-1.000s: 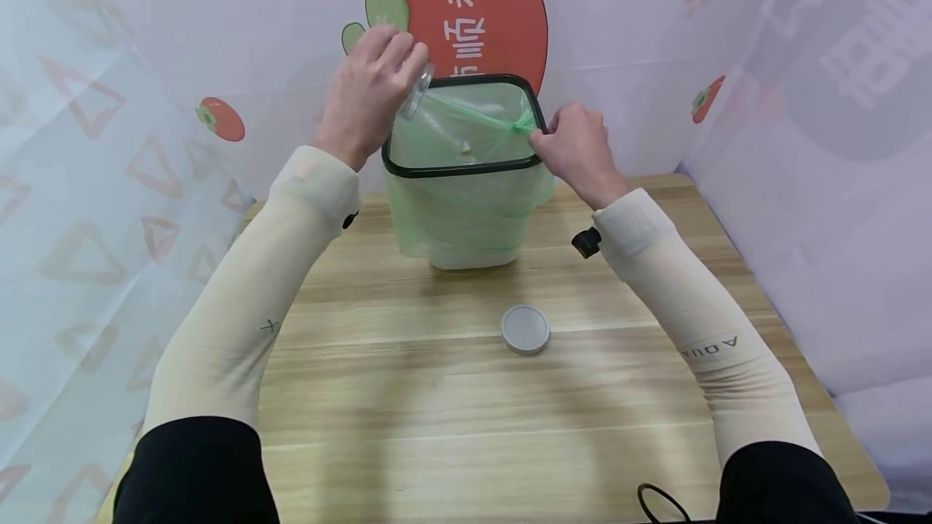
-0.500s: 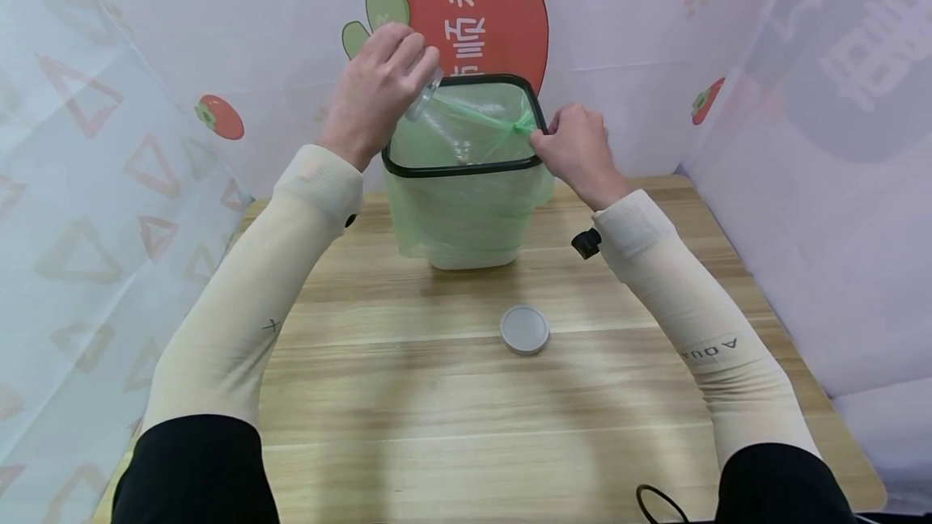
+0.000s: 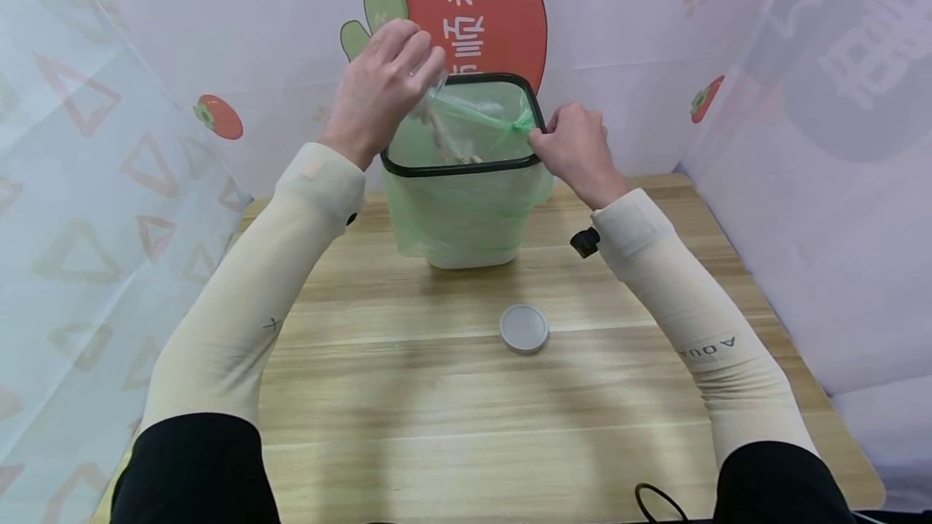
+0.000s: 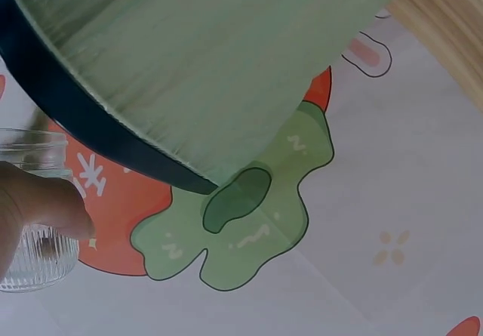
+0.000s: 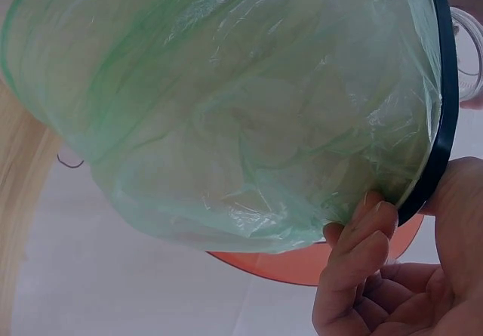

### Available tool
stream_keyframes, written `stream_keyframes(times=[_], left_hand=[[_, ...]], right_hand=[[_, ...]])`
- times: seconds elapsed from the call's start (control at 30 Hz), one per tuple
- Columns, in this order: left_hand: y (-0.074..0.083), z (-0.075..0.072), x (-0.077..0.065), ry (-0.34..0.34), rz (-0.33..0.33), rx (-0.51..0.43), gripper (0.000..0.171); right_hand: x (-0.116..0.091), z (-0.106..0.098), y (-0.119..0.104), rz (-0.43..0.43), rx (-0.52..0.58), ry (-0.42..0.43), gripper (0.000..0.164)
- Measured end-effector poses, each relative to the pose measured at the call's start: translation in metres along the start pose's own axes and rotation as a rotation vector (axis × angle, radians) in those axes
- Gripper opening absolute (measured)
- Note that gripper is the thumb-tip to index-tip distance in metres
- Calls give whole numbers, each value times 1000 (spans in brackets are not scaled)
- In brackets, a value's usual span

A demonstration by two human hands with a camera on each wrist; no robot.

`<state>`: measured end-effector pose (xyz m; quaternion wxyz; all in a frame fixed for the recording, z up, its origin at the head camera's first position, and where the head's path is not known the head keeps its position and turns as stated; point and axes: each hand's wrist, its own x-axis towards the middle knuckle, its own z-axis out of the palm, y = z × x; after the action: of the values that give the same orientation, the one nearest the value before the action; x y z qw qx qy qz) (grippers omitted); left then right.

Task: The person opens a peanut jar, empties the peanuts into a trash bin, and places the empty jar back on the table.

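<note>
A trash bin stands upright at the back of the table, its black rim [image 3: 466,171] over a green plastic bag [image 3: 466,213] folded outside. My left hand [image 3: 386,91] grips a ribbed clear glass jar [image 4: 38,264], tilted over the bin's left side. Blurred pale brown bits [image 3: 440,136] fall from the jar into the bag; what they are is too blurred to tell. At the right of the rim, my right hand [image 3: 578,154] pinches the bin's edge and bag, fingers [image 5: 366,238] outside. A green bag knot [image 3: 523,124] lies beside its fingertips.
A round grey lid [image 3: 524,328] lies flat on the wooden table [image 3: 451,427] in front of the bin. A black cable loop [image 3: 658,500] sits at the near edge. Printed cloth [image 3: 619,23] walls the table in behind and at both sides.
My left hand has shifted slightly right and tipped the jar further over the bin. Bits now stream out of it, where few showed before. My right hand has stayed put.
</note>
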<state>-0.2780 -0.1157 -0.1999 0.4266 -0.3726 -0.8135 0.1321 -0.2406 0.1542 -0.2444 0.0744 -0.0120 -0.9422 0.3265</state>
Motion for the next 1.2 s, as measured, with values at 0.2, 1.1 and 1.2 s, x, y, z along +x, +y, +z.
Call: stream_keyframes(times=[0.2,1.1,1.2], left_hand=[[-1,2,0,21,15,18,36],[-1,-1,3,-23,122,62,34],[-1,0,3,-12,127,71,34]], right_hand=[[1,-1,0,4,-3,3,31],[0,1,-3,-6,0,-6,33],[0,1,-3,-9,-1,-10,34]])
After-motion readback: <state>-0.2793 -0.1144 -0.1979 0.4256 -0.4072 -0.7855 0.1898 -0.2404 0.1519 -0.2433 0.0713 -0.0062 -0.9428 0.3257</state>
